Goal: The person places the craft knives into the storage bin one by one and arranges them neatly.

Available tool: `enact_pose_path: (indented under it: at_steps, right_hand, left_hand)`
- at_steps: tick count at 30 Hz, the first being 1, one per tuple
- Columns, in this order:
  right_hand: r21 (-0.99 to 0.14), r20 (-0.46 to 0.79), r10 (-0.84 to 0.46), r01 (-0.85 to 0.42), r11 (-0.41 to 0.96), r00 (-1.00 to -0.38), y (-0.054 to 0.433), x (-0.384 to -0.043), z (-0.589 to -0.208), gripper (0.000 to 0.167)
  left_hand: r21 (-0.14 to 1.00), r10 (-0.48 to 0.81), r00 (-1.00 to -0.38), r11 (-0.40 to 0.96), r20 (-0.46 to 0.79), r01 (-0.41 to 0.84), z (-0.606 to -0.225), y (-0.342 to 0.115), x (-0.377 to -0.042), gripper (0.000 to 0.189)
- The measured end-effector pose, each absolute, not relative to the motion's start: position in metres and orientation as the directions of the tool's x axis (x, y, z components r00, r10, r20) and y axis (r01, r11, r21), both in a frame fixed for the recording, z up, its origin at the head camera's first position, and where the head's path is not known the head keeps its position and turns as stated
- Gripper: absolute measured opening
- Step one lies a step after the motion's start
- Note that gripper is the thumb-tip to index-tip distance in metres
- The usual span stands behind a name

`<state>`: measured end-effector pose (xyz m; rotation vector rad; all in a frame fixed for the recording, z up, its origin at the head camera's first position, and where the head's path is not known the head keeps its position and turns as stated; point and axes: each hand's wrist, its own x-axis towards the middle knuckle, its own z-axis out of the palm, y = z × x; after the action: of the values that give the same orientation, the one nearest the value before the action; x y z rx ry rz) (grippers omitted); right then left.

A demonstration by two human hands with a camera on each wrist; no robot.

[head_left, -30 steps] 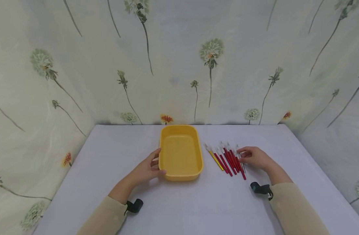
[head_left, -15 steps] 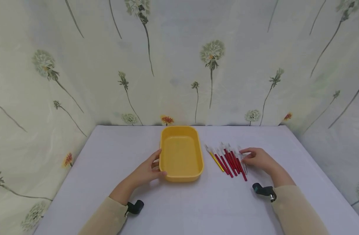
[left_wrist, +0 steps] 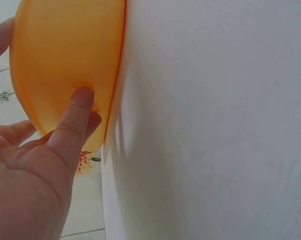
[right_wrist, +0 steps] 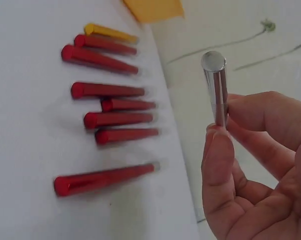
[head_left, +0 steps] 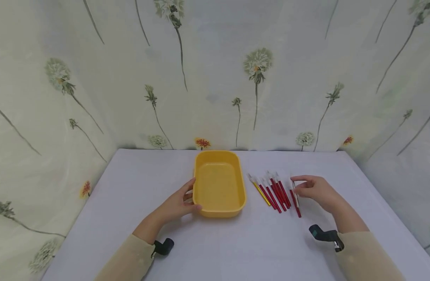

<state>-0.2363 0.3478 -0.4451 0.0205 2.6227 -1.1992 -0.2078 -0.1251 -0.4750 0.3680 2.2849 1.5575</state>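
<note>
Right hand: fingers clamped on a silver pen, pinched between thumb and index finger, its flat end clear of them; a lone red pen lies just beside on the desk; the other red pens and a yellow pen lie further left, toward the yellow tray; left hand: fingers spread apart, touching the tray's left side.

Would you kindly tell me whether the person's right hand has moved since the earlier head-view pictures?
Yes; judged against the nearest round dandelion puff printed on the pale backdrop, the right hand has shifted rightward in the head view.
</note>
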Motion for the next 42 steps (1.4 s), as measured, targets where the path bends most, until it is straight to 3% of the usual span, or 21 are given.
enact_pose_path:
  at_steps: [7, 24, 33, 42]
  right_hand:
    - [-0.772, -0.237, -0.109, 0.119, 0.624, -0.965, 0.321, -0.231, -0.414, 0.064]
    - [-0.849, -0.221, -0.209, 0.082, 0.522, -0.953, 0.233, -0.244, -0.376, 0.056]
    - [-0.878, -0.254, -0.250, 0.114, 0.465, -0.934, 0.179, -0.258, -0.385, 0.050]
    - [-0.933, -0.291, -0.252, 0.215, 0.290, -0.923, 0.133, -0.269, -0.408, 0.044]
  left_hand:
    - [0.932, 0.399, -0.906, 0.363, -0.140, 0.016, -0.472, -0.123, -0.207, 0.100]
    - [0.934, 0.401, -0.905, 0.358, -0.145, 0.010, -0.473, -0.122, -0.209, 0.103]
    - [0.935, 0.413, -0.901, 0.353, -0.132, 0.025, -0.477, -0.124, -0.210, 0.104]
    - [0.939, 0.409, -0.903, 0.343, -0.134, 0.016, -0.478, -0.125, -0.207, 0.100]
